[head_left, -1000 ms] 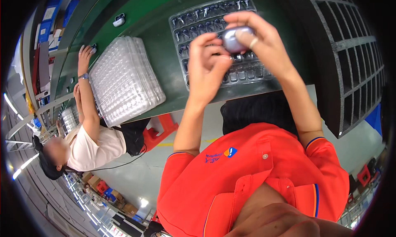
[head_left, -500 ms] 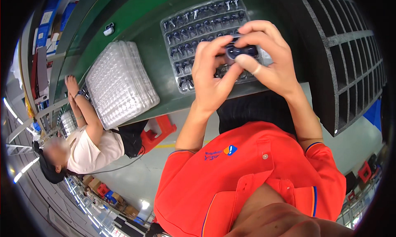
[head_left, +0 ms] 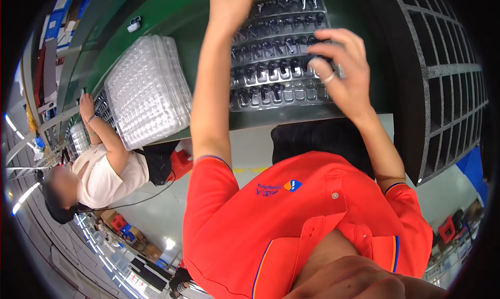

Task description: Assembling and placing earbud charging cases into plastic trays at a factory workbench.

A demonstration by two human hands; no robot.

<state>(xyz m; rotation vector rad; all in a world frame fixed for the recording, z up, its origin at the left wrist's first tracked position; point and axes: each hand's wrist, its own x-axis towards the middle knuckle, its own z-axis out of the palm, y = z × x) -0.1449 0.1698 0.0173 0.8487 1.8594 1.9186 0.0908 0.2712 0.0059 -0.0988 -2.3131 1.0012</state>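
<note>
A clear plastic tray (head_left: pixel 284 102) holds rows of dark earbuds (head_left: pixel 284 66) on the green bench in front of me. Several pockets toward the right of its nearest row hold no earbud. My right hand (head_left: pixel 346 70) is over the tray's right side, fingers bent toward the thumb. Something small and dark shows between them, too hidden to name. Reaching over the tray's left side, my left hand (head_left: pixel 232 5) is at the top edge of the picture. Its fingers are mostly cut off, so what it holds, if anything, does not show.
A stack of clear trays (head_left: pixel 148 93) stands to the left. Behind it lies a small white-and-dark case (head_left: pixel 134 24). On the right stands a black foam divider box (head_left: pixel 424 72) with many compartments. A co-worker (head_left: pixel 112 171) works at the bench on the far left.
Both hands were together around a dark rounded object over the tray. My left hand has parted from the right and reached far forward. The right hand stays near the tray.
</note>
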